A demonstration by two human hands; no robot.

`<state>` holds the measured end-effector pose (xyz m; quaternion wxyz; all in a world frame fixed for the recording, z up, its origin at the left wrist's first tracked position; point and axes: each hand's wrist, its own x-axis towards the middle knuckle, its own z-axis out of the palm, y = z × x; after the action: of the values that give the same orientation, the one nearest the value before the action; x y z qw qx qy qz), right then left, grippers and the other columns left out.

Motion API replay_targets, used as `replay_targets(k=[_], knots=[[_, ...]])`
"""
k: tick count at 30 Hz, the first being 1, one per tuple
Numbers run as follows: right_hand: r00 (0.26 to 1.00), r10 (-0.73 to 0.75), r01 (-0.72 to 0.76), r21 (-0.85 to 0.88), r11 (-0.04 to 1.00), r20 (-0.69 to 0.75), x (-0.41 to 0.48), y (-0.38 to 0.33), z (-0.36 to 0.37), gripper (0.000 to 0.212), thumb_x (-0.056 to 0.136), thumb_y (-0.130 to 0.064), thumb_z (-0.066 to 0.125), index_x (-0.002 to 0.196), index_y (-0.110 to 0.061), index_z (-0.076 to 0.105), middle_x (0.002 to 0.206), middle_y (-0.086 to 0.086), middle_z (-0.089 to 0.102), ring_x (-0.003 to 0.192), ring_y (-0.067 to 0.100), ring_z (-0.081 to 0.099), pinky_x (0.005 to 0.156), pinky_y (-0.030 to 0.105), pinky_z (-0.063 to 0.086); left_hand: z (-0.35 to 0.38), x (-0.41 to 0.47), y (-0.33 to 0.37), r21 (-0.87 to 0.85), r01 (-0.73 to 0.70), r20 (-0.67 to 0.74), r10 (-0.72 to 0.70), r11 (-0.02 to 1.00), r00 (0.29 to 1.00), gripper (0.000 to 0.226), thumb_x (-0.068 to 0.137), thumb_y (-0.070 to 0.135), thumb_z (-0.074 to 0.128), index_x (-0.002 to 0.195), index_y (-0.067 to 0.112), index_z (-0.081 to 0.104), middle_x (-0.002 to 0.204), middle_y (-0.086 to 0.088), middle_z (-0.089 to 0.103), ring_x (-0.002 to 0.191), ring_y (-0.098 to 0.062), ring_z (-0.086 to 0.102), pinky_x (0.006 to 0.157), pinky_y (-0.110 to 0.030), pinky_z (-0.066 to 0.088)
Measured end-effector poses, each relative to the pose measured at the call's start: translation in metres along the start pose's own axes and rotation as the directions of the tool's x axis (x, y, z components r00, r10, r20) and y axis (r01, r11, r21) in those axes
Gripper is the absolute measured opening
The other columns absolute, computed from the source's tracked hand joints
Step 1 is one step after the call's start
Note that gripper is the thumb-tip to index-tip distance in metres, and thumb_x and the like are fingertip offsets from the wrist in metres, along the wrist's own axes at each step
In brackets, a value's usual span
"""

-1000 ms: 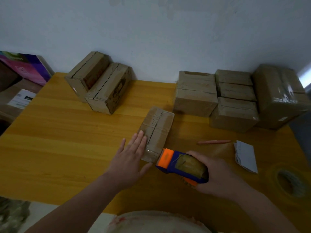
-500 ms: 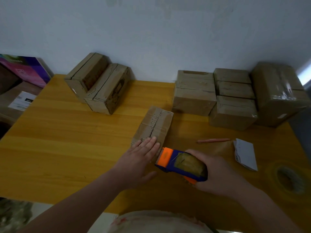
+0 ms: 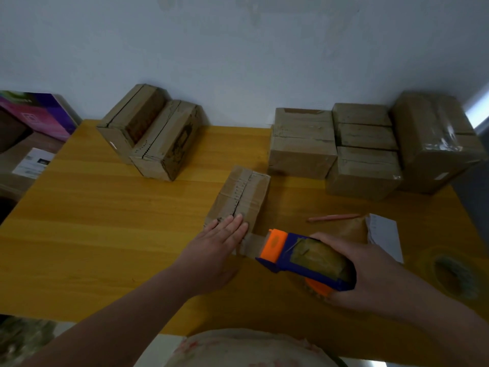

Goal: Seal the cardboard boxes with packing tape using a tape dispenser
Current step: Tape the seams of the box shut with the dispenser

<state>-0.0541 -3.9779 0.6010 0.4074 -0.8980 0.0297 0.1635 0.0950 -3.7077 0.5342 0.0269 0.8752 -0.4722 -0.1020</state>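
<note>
Brown tape (image 3: 252, 243) is out, a short strip bridging from the near end of the small box (image 3: 242, 198) to the orange mouth of the tape dispenser (image 3: 304, 256). The left hand (image 3: 214, 250) lies flat, fingers (image 3: 232, 226) stretched out and together, pressing down on the near end of the box top right where the centre seam runs out. The right hand (image 3: 370, 276) is wrapped tight around the blue body of the dispenser, just to the right of those flat fingers and low over the tabletop (image 3: 105, 221).

The seam looks open along its length, so my read is that the strip is only being anchored and the long pull is yet to come. To do it well: keep the left fingers pinning the tape end hard so it cannot peel, line the dispenser mouth up with the seam, then carry it away from the fingers toward the far end with the strip taut and low. A slack or skewed pull would likely wrinkle the tape or miss one flap.

Beyond the fingertips, two boxes (image 3: 158, 139) sit to the far left by the wall and a cluster of boxes (image 3: 344, 149) to the far right. A pencil (image 3: 333, 217) and a paper slip (image 3: 383, 237) lie past the right hand, and a spare tape roll (image 3: 455, 276) sits at its right.
</note>
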Motion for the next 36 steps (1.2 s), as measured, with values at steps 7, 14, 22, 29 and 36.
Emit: replay_targets(k=[7,14,22,29,36], knots=[[0.989,0.119,-0.112,-0.084,0.99,0.085,0.01,-0.005,0.001,0.086,0.071,-0.039,0.08,0.136,-0.058,0.027,0.115,-0.017,0.054,0.086,-0.004,0.061,0.065,0.019,0.054,-0.001,0.002,0.0,-0.024,0.006,0.004,-0.006,1.0,1.0,0.086,0.092,0.044,0.048,0.142,0.033,-0.021,0.151,0.01,-0.023,0.138,-0.006,-0.026,0.107,-0.022,-0.024],[0.972,0.21,-0.199,-0.109,0.974,0.102,0.049,-0.022,0.019,0.078,0.07,-0.029,0.077,0.135,-0.048,0.037,0.092,-0.01,0.059,0.067,0.007,0.066,0.049,0.016,0.049,0.002,0.003,-0.001,-0.055,0.021,0.013,-0.02,0.998,1.0,0.084,0.092,0.035,0.05,0.142,0.035,-0.018,0.151,0.011,-0.022,0.137,-0.006,-0.025,0.107,-0.022,-0.023],[0.937,0.275,-0.287,0.023,0.958,0.213,0.074,-0.019,0.002,0.056,0.07,-0.023,0.079,0.118,-0.04,0.056,0.093,-0.004,0.061,0.065,0.002,0.06,0.051,0.014,0.043,0.009,0.007,-0.003,-0.071,0.06,-0.002,-0.061,0.996,0.998,0.084,0.091,0.016,0.048,0.148,0.034,-0.01,0.15,0.013,-0.02,0.135,-0.003,-0.023,0.103,-0.02,-0.025],[0.902,0.326,-0.349,0.033,0.937,0.284,0.084,-0.018,-0.008,0.054,0.05,-0.044,0.072,0.104,-0.042,0.065,0.097,-0.009,0.063,0.09,0.01,0.06,0.072,0.026,0.046,0.009,0.01,0.0,-0.065,0.08,-0.044,-0.083,0.995,0.996,0.078,0.095,0.011,0.044,0.148,0.033,-0.008,0.147,0.014,-0.019,0.133,0.0,-0.02,0.104,-0.02,-0.024],[0.863,0.427,-0.365,-0.252,0.896,0.269,0.084,-0.011,0.008,0.074,0.069,-0.042,0.075,0.137,-0.03,0.05,0.105,-0.014,0.047,0.098,0.01,0.051,0.067,0.022,0.042,0.009,0.011,0.0,-0.05,0.074,-0.092,-0.079,0.996,0.993,0.071,0.1,0.009,0.039,0.15,0.032,-0.004,0.148,0.016,-0.016,0.132,0.001,-0.017,0.107,-0.021,-0.019]])
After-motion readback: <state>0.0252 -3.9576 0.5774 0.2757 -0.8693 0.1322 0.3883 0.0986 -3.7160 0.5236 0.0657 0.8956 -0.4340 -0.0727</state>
